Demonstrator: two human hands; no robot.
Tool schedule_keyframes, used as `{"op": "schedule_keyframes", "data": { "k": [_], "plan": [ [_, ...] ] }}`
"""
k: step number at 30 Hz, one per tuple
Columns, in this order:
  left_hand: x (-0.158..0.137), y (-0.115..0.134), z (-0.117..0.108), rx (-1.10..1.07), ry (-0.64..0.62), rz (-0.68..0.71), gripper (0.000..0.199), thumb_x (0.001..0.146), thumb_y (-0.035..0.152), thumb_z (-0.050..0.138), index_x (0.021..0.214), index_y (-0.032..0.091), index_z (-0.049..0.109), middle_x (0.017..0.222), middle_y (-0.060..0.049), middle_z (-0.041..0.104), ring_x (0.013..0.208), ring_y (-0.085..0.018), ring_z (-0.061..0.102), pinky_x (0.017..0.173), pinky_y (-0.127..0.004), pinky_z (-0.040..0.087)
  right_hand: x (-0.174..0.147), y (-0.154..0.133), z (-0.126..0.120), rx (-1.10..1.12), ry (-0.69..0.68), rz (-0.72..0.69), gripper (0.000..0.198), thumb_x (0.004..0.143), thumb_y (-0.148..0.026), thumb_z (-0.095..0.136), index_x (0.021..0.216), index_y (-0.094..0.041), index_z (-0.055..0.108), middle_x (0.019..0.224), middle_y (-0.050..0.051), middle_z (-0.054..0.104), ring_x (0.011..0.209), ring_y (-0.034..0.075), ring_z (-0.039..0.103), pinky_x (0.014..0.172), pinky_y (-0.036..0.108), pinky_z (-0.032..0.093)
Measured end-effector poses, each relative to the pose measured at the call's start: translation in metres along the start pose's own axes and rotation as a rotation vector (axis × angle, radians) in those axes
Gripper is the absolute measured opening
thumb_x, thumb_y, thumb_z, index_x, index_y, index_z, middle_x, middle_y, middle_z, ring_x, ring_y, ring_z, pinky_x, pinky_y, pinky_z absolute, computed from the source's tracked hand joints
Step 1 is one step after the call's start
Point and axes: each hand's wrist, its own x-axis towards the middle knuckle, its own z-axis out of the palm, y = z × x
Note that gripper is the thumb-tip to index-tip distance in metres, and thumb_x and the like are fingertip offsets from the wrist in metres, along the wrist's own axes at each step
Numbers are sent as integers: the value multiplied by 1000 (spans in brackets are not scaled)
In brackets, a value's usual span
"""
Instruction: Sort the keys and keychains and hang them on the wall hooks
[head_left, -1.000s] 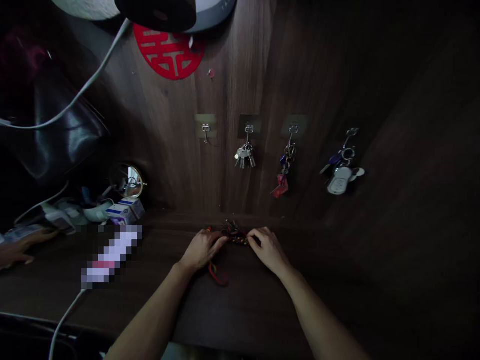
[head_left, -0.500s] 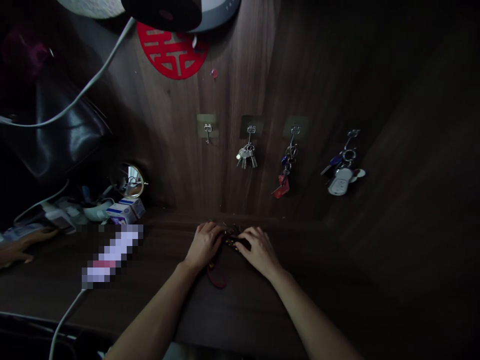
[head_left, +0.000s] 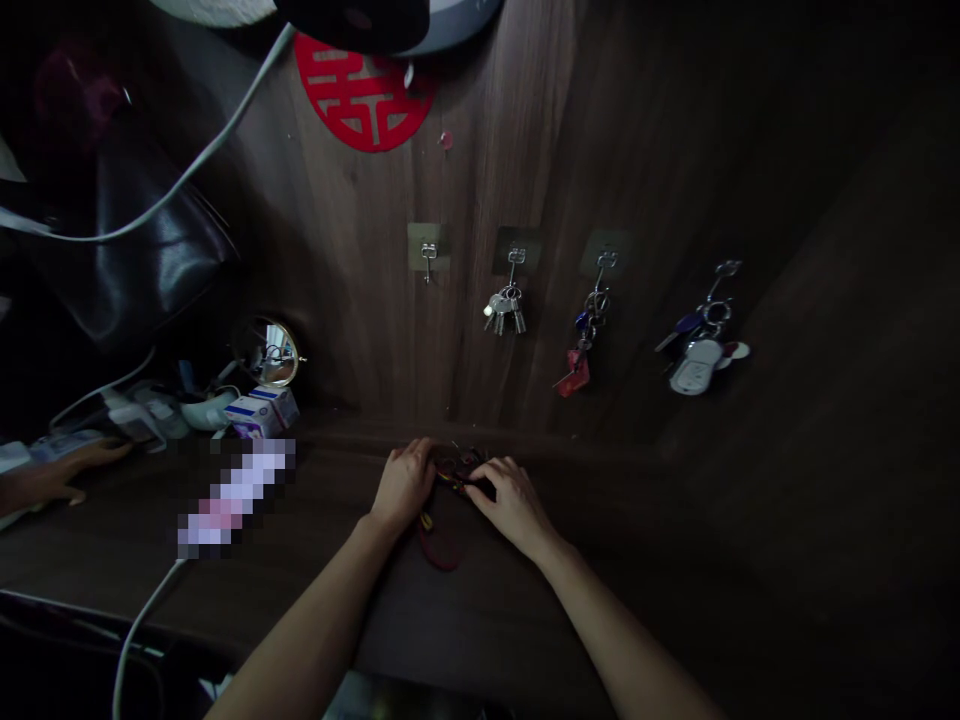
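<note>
Between my hands on the dark wooden shelf lies a small tangle of dark, red and yellow cord [head_left: 452,484]. Its exact kind is too dim to tell. From it a dark red loop [head_left: 439,560] trails towards me over the wood. My left hand [head_left: 406,482] is closed on the left end of the tangle, with its fingertips partly hidden. On the other side, my right hand [head_left: 508,497] pinches the right end between thumb and fingers.
On the back wall, key bunches [head_left: 507,310] hang from hooks, one with a white fob [head_left: 696,367]; the leftmost hook [head_left: 428,262] is bare. To the left are a round mirror [head_left: 274,352], small boxes [head_left: 261,410], a blurred-out item [head_left: 236,500], a black bag [head_left: 150,250] and another hand [head_left: 71,478].
The view has shifted, so the wall items sit further right. My left hand has turned more upright, and more of the tangle shows between my hands. The red loop lies wider.
</note>
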Motion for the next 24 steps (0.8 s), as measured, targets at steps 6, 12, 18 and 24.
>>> {"op": "schedule_keyframes", "data": {
  "k": [6,12,18,24],
  "plan": [
    [0,-1,-4,103,-17,-52,18,87,18,39,95,19,55,94,-5,66,88,-19,61,76,-29,42,0,3,-5,92,41,25,7,83,-24,55,79,-24,62,82,1,66,85,21,56,77,34,40],
    [-1,1,-5,81,-41,-7,20,87,18,40,95,20,58,94,-4,65,87,-17,61,78,-29,42,4,10,-6,247,210,19,12,84,-28,52,79,-24,62,78,1,66,75,18,59,69,29,44],
    [-2,11,-6,-94,78,157,23,88,23,44,108,23,55,104,-4,60,100,-18,55,88,-33,39,6,9,-7,327,311,-1,15,84,-33,51,83,-23,62,80,3,66,78,18,59,72,30,46],
    [-3,21,-2,-206,76,280,34,80,32,59,112,22,53,101,-4,63,99,-19,55,91,-35,38,5,0,-12,357,347,-12,16,85,-34,51,84,-23,62,78,3,65,76,18,60,72,31,47]
  ]
}}
